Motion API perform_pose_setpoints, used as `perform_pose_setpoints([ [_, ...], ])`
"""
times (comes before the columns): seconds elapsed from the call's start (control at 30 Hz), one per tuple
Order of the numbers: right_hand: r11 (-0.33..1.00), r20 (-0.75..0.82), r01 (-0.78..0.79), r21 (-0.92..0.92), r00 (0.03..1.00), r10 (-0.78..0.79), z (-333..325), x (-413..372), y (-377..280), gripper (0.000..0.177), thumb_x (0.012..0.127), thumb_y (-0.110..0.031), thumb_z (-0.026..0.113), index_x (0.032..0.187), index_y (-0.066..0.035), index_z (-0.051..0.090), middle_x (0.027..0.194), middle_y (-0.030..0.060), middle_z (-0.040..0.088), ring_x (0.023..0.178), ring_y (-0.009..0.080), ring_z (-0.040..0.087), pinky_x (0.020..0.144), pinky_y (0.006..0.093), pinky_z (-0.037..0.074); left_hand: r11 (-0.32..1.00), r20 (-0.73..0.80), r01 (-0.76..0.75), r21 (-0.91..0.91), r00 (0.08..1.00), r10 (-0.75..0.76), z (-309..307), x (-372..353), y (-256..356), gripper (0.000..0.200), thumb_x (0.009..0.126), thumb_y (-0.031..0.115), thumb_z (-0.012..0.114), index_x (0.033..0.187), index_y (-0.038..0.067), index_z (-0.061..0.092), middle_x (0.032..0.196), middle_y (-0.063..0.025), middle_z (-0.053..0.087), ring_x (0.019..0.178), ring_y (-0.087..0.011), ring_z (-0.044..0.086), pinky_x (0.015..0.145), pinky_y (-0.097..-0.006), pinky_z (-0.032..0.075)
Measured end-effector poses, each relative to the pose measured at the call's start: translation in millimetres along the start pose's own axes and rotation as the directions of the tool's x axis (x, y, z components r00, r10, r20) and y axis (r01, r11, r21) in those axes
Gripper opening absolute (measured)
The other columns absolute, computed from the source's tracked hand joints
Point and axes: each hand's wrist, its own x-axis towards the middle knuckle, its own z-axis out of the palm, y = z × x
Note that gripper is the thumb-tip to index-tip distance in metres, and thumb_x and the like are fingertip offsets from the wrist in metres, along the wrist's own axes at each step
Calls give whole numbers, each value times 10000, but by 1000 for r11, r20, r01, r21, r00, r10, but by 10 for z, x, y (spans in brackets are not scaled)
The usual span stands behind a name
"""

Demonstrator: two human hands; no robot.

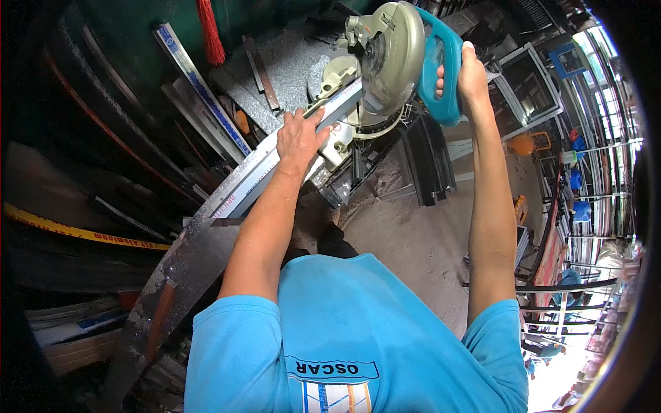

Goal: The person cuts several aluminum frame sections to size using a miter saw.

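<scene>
My right hand [469,79] is wrapped round the teal handle [451,76] of a miter saw [396,58]. The round guard of the saw hangs over the far end of a long pale metal profile [248,180]. My left hand [301,138] lies on that profile with its fingers spread, pressing it near the saw base [339,146]. The profile runs from the saw down to the left along a metal bench [200,244]. The guard hides the blade and the end of the profile.
Long profiles [200,89] lean at the upper left, near a red tassel [211,34]. A yellow strip [82,228] lies at the left. Dark profiles [428,162] stand beyond the saw. A framed window [529,82] and an orange object [521,144] are at the right.
</scene>
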Motion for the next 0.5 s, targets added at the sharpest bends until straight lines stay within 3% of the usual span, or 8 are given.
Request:
perform_pose_setpoints([
  [0.03, 1000, -8, 5, -16, 1000, -5, 8, -32, 30, 701, 1050, -603, 303, 919, 12, 612, 766, 110, 630, 586, 208, 620, 546, 376, 566, 999, -32, -18, 34, 999, 19, 12, -4, -4, 503, 832, 388, 769, 1313, 266, 686, 1163, -131, 644, 1075, -356, 596, 844, -441, 574],
  [0.27, 1000, -30, 17, 16, 999, -16, 37, -74, 120, 694, 1048, -600, 311, 923, 14, 609, 767, 108, 634, 578, 207, 620, 533, 383, 564, 999, -68, -32, 29, 997, 34, 17, -1, 0, 498, 836, 397, 765, 1309, 265, 687, 1175, -134, 649, 1078, -352, 600, 847, -444, 575],
  [0.33, 999, -26, 27, 31, 999, -26, 40, -65, 145, 695, 1048, -604, 313, 925, 13, 606, 766, 107, 634, 577, 207, 619, 533, 383, 564, 998, 60, 31, -49, 998, -28, -49, 11, 21, 522, 855, 380, 755, 1357, 269, 664, 1359, -209, 592, 1206, -404, 559, 970, -497, 526],
  [0.5, 998, -33, 49, 31, 998, -48, 50, -114, 222, 691, 1050, -612, 312, 927, 6, 596, 761, 102, 630, 575, 204, 617, 528, 382, 562, 998, 87, 44, -52, 995, -39, -84, 16, 46, 519, 859, 387, 753, 1357, 271, 665, 1345, -209, 599, 1200, -405, 561, 973, -499, 522],
])
